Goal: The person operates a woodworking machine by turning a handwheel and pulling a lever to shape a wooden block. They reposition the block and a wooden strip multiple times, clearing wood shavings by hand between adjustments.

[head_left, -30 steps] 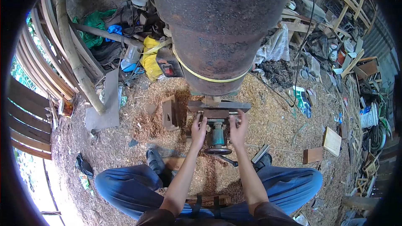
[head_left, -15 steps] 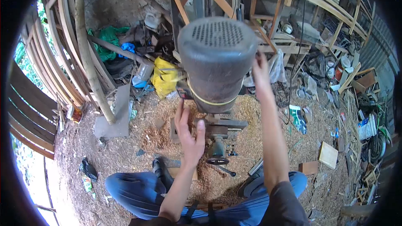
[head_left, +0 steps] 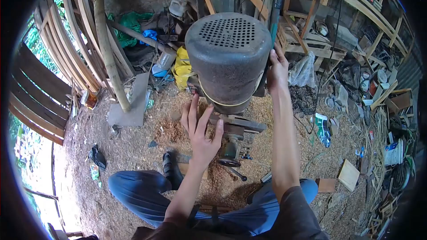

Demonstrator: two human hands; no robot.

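Observation:
A large dark machine with a rounded, perforated motor cover (head_left: 229, 58) stands in front of me, a pale yellow band round its lower part. My left hand (head_left: 202, 138) is open, fingers spread. Its raised fingertip is at a small dark switch box (head_left: 194, 84) on the machine's left side. My right hand (head_left: 278, 73) is at the motor's right side with fingers bent in; what they hold is hidden. Just above it rises a greenish lever with a dark grip (head_left: 279, 0). Below the motor are a metal vise (head_left: 235, 128) and a handwheel (head_left: 229, 162).
Wood shavings (head_left: 167, 135) cover the floor. Planks and poles (head_left: 104, 40) lean at the left. Wooden frames (head_left: 311, 9) and clutter stand at the back right. Wood blocks (head_left: 348, 174) lie at the right. A dark cable (head_left: 337, 31) hangs down on the right.
The view has shifted slightly, and the lever beside the motor now shows upright. My left fingers have spread wider below the switch box. My right hand stays by the motor's right side.

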